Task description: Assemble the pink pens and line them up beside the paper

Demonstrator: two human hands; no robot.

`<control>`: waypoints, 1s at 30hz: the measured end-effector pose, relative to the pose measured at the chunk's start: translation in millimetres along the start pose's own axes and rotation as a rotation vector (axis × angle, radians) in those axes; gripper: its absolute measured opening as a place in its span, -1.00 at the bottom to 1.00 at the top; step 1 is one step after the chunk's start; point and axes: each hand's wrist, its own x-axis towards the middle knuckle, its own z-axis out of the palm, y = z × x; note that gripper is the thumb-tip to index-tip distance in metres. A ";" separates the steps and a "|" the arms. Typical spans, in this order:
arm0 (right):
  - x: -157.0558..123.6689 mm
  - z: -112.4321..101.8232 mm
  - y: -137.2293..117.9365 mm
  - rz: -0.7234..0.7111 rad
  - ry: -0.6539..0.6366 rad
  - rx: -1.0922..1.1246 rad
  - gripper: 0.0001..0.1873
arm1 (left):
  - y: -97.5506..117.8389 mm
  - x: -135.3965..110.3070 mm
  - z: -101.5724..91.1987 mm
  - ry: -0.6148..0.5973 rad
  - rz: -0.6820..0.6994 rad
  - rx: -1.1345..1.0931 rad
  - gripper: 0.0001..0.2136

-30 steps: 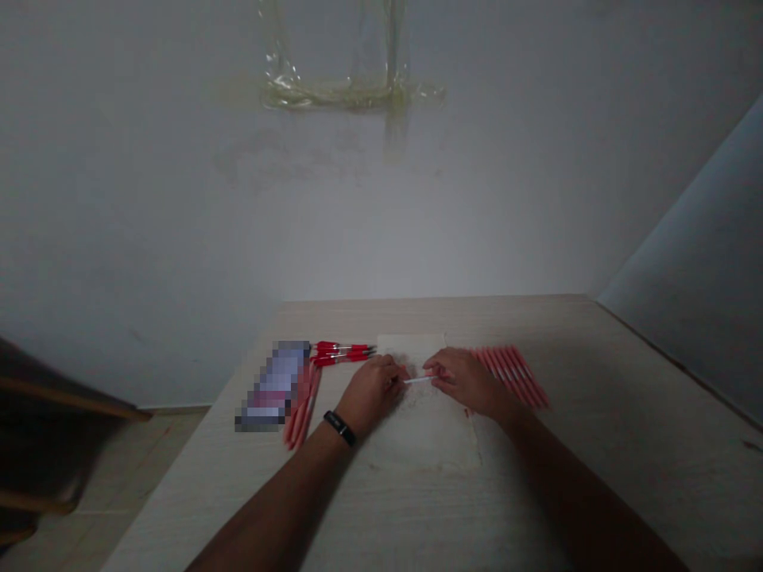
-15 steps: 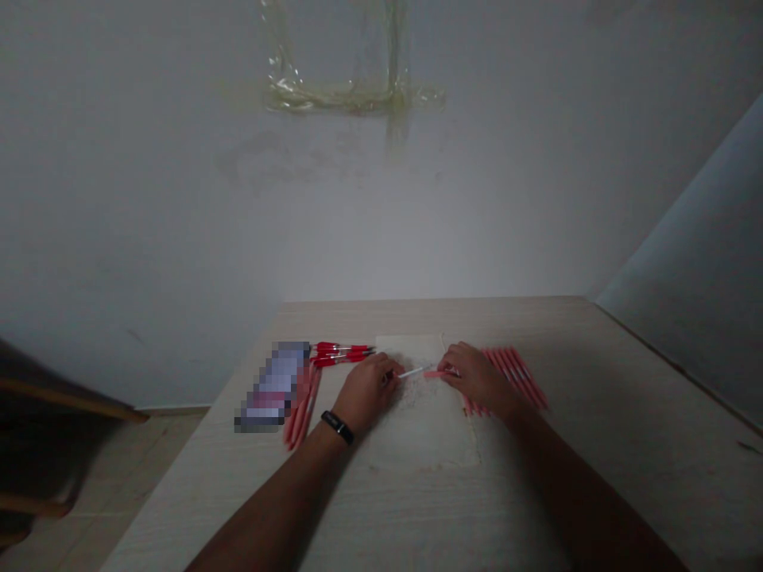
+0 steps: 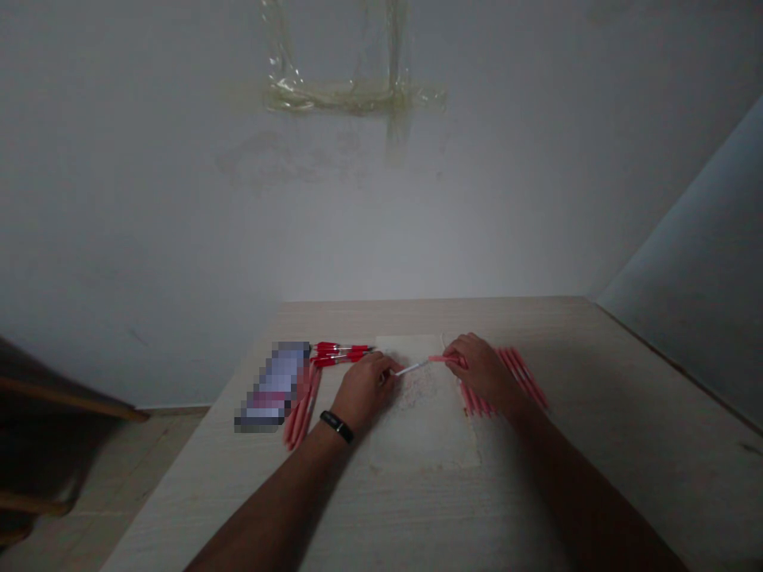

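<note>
The wall is plain and gray, with a strip of clear tape (image 3: 334,97) stuck high up on it. Below it is a pale wood surface (image 3: 625,381), and a sheet of paper (image 3: 417,437) lies in its middle.

A person leans over the paper with both hands close together above it. The left hand (image 3: 366,389) is closed, and its fingers pinch one end of a thin white pen refill (image 3: 411,368). A black wristband (image 3: 337,427) sits on that wrist. The right hand (image 3: 480,369) is closed too, and it pinches a pink pen tube (image 3: 444,358). The refill lies between the two hands, at about 12 o'clock from the middle of the paper. Its far end meets the pink tube, but I cannot tell if it goes inside. The hands are busy with this one pen.

More pens lie around the paper. Red pens (image 3: 339,353) sit in a small group at 11 o'clock, and pink pens (image 3: 301,409) lie at 9 o'clock. Another row of pink pens (image 3: 506,381) lies at 3 o'clock, partly under the right hand. A blurred packet (image 3: 274,385) lies just beside the pink pens at 9 o'clock. Something dark and wooden (image 3: 36,421) stands on the floor (image 3: 149,469) at 8 o'clock.
</note>
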 end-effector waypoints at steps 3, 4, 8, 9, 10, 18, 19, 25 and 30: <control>0.3 0.3 0.1 -0.013 0.004 0.008 -0.94 | 0.6 0.1 -1.1 -0.016 0.003 0.007 -0.83; 0.4 0.4 0.2 -0.016 0.003 0.009 -0.93 | 0.9 0.2 -1.5 -0.018 0.001 0.008 -0.83; 0.9 0.1 -0.8 -0.030 -0.008 0.014 -0.95 | 0.8 0.2 -1.5 -0.019 0.002 0.005 -0.83; 1.0 -0.2 -1.4 -0.032 -0.008 0.017 -0.95 | 0.7 0.2 -1.1 -0.019 0.006 0.006 -0.82; 1.0 -0.4 -1.9 -0.033 -0.006 0.021 -0.94 | 0.6 0.2 -0.8 -0.019 0.007 0.007 -0.82; -0.1 2.2 -5.4 -0.095 -0.036 0.030 -0.97 | 2.9 0.1 -0.6 -0.035 0.060 0.012 -0.80; -0.3 3.3 -6.3 -0.119 -0.042 0.038 -0.97 | 3.0 0.1 -0.3 -0.036 0.069 0.010 -0.81; -1.7 11.7 -17.5 -0.185 -0.082 0.118 -0.94 | 4.7 0.2 3.2 -0.072 0.143 -0.058 -0.83; -3.3 18.7 -23.2 -0.175 -0.114 0.152 -0.93 | 7.4 0.7 4.9 -0.069 0.135 -0.145 -0.76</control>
